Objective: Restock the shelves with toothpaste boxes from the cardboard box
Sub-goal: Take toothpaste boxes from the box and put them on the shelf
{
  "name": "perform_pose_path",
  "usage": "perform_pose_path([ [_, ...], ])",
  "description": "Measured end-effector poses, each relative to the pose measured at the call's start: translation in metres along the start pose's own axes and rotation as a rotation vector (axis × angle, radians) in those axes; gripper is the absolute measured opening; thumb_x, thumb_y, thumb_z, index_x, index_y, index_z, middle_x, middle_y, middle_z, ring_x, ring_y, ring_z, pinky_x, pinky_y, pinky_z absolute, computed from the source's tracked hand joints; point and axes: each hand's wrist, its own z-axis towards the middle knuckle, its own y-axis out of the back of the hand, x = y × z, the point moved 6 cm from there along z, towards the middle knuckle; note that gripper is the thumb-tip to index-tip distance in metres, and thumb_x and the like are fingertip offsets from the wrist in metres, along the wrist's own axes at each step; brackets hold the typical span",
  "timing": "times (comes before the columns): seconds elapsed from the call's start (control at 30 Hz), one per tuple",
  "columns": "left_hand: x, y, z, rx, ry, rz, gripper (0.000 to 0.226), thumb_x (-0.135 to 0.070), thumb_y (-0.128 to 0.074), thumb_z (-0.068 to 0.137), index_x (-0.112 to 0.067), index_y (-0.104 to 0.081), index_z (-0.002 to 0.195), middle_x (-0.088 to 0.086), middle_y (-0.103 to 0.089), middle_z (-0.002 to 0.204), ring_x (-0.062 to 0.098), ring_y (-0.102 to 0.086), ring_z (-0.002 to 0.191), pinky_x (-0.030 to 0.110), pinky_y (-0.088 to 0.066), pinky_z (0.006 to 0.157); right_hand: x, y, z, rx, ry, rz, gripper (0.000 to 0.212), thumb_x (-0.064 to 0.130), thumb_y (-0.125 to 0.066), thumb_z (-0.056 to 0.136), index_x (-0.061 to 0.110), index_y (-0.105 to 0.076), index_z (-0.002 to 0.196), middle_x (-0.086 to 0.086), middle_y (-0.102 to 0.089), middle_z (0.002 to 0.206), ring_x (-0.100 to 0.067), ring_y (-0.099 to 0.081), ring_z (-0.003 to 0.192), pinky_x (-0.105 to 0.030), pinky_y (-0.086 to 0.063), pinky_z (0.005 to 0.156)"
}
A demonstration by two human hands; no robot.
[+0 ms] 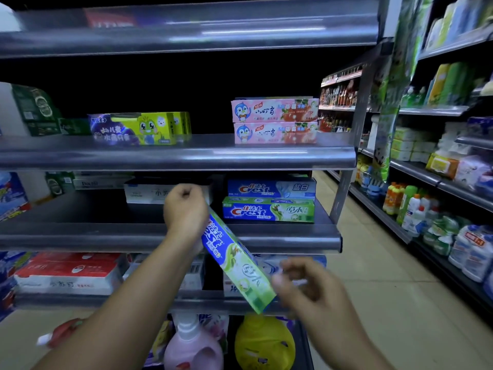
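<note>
Head view: at centre frame the left hand [185,206] is curled tight around the upper end of a green Crest toothpaste box [237,263], which slants down to the right in front of the shelf edge [106,237]. The right hand [304,284] has loosely bent fingers by the box's lower end. Motion blur hides whether it touches. Held by one end, the box could slip, or knock the stacked Crest boxes [269,209] on its way in. The cardboard box is out of frame.

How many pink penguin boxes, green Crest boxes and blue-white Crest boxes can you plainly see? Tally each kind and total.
Pink penguin boxes: 2
Green Crest boxes: 2, one in the left hand
Blue-white Crest boxes: 1
Total: 5
</note>
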Motion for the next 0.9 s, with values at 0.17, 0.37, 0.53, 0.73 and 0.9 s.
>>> perform_pose_path([
  [0.17,0.003,0.0,-0.017,-0.094,0.06,-0.254,0.032,-0.038,-0.06,0.095,-0.02,-0.045,0.074,0.001,-0.049,0.063,0.021,-0.052,0.062,0.035,-0.042,0.065,-0.011,0.011,0.006,-0.155,-0.023,0.122,0.041,0.021,-0.097,0.063,0.035,-0.074,0.094,-0.003,-0.074,0.074,-0.02,-0.067,0.061,-0.032,-0.055,0.058],
  [0.37,-0.006,-0.013,-0.027,0.166,0.03,-0.285,0.01,-0.023,-0.06,0.086,-0.014,-0.064,0.085,0.0,-0.066,0.075,0.015,-0.061,0.068,0.031,-0.044,0.066,0.007,0.056,0.048,-0.342,0.107,0.057,0.039,0.006,-0.09,0.071,0.026,-0.07,0.098,0.02,-0.075,0.086,-0.003,-0.068,0.065,-0.015,-0.053,0.06],
  [0.53,-0.014,-0.025,-0.016,0.293,-0.075,-0.059,0.016,-0.005,-0.067,0.089,-0.016,-0.071,0.1,-0.001,-0.072,0.09,0.0,-0.066,0.073,0.013,-0.048,0.058,0.024,0.08,0.088,-0.38,0.158,-0.17,0.036,0.023,-0.089,0.076,0.033,-0.067,0.103,0.015,-0.071,0.076,0.004,-0.067,0.067,-0.012,-0.052,0.055],
  [0.73,-0.015,-0.04,0.012,0.289,-0.074,0.131,0.019,-0.005,-0.082,0.08,-0.014,-0.071,0.093,0.0,-0.078,0.082,0.012,-0.075,0.066,0.023,-0.054,0.052,0.032,0.086,0.139,-0.409,0.147,-0.284,0.047,0.027,-0.085,0.081,0.011,-0.07,0.123,0.011,-0.066,0.1,-0.009,-0.062,0.091,-0.02,-0.045,0.079],
  [0.9,0.006,-0.048,0.027,0.353,-0.008,0.371,0.048,-0.005,-0.087,0.077,-0.01,-0.065,0.12,0.009,-0.073,0.104,0.02,-0.071,0.083,0.036,-0.061,0.072,0.012,0.078,0.155,-0.353,0.043,-0.451,0.051,0.03,-0.08,0.087,0.012,-0.065,0.132,-0.001,-0.071,0.118,-0.018,-0.062,0.102,-0.025,-0.043,0.086],
])
